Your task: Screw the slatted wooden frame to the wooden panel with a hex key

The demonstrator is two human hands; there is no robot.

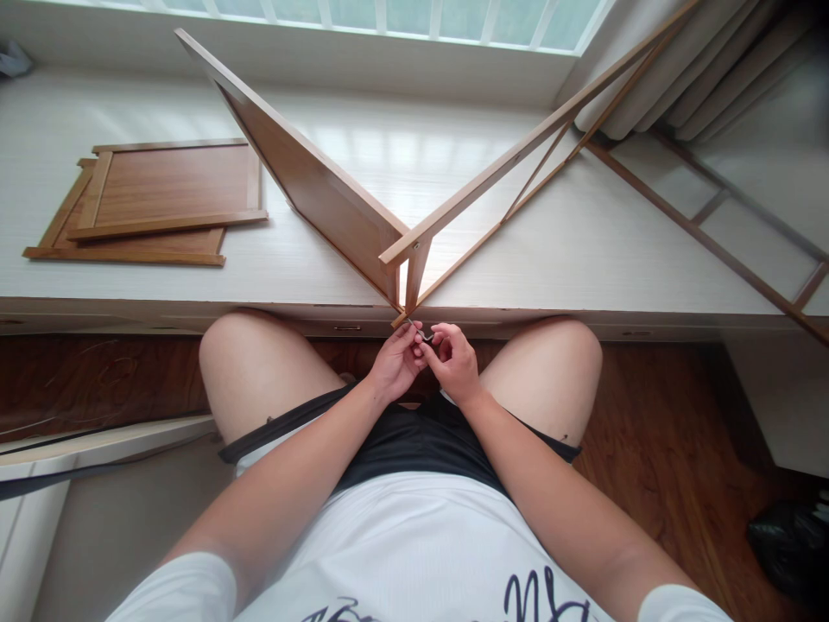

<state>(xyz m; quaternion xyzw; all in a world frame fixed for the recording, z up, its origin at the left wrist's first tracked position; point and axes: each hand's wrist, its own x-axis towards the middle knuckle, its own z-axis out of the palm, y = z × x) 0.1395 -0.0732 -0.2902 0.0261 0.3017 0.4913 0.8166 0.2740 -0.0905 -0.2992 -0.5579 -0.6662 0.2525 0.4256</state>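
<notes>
A thin bent metal Allen key (424, 335) points at the lower corner of a wooden frame, at the edge of the white ledge. My left hand (396, 364) pinches its shaft close to the wood. On the other side, my right hand (454, 364) has its thumb and forefinger curled at the key's bent end. Just beyond my hands, a wooden panel (311, 181) stands on edge and slants away to the left. The open wooden frame (505, 164) meets it there and slants to the right. Whether the key's tip sits in a screw is too small to tell.
Two framed wooden panels (174, 186) lie overlapped on the ledge (324, 95) at left. Another slatted wooden frame (705, 207) leans at right, near a grey curtain (699, 69). A black bag (787, 544) rests on the wooden floor (654, 484).
</notes>
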